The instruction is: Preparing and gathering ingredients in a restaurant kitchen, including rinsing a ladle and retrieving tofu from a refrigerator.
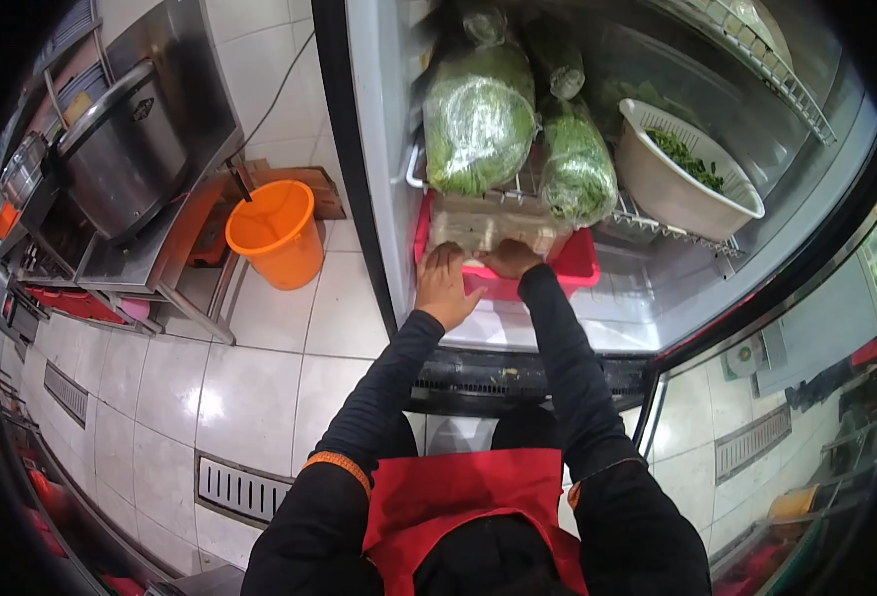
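Observation:
A pink plastic basin (586, 261) sits low inside an upright refrigerator, under a wire shelf. Pale packages in clear plastic wrap (476, 223) fill it; their contents are hard to make out. My left hand (444, 287) lies over the basin's front left edge, fingertips against the packages and thumb spread away. Beside it, my right hand (511, 259) reaches over the front rim with its fingers bent down at the packages. Those fingertips are hidden, so whether it grips anything does not show.
Above the basin, film-wrapped bundles of leafy greens (481, 123) and a white colander of cut greens (688, 160) rest on the wire shelf (677, 237). The glass door (766, 357) stands open at right. Leftward are an orange bucket (278, 238), a steel table (133, 264) and a large pot (129, 149).

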Motion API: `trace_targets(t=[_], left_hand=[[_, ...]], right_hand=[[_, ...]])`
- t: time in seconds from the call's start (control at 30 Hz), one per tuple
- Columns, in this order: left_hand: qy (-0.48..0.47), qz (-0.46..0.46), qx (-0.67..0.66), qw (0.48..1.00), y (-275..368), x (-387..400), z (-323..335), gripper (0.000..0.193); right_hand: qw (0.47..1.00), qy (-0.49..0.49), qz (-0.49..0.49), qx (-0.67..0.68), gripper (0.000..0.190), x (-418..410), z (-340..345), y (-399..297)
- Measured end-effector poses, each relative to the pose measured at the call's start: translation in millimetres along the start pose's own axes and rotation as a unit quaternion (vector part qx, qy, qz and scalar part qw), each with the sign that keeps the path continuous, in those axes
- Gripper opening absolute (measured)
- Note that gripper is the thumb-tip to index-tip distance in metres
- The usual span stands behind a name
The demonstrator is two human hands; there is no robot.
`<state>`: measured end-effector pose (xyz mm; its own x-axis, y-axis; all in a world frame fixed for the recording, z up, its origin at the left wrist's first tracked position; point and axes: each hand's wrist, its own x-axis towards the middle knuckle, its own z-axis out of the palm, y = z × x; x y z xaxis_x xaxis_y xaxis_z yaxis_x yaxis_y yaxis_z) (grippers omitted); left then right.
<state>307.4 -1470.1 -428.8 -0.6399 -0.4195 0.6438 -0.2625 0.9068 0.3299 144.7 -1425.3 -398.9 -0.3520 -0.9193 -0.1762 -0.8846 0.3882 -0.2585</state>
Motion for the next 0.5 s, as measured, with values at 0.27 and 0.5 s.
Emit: trace_targets(t=[0.27,0.5], left_hand=[[-0.008,0.030,-0.030,0.999,1,4,-5,0.057],[-0.026,0.024,0.002,0.999,-10,-8,-12,0.056]], right_hand=[[0.973,0.058,-0.006,0.224,0.038,23,11,49],[0.942,0.334,0.026,-0.021,0.038,3,-8,62]])
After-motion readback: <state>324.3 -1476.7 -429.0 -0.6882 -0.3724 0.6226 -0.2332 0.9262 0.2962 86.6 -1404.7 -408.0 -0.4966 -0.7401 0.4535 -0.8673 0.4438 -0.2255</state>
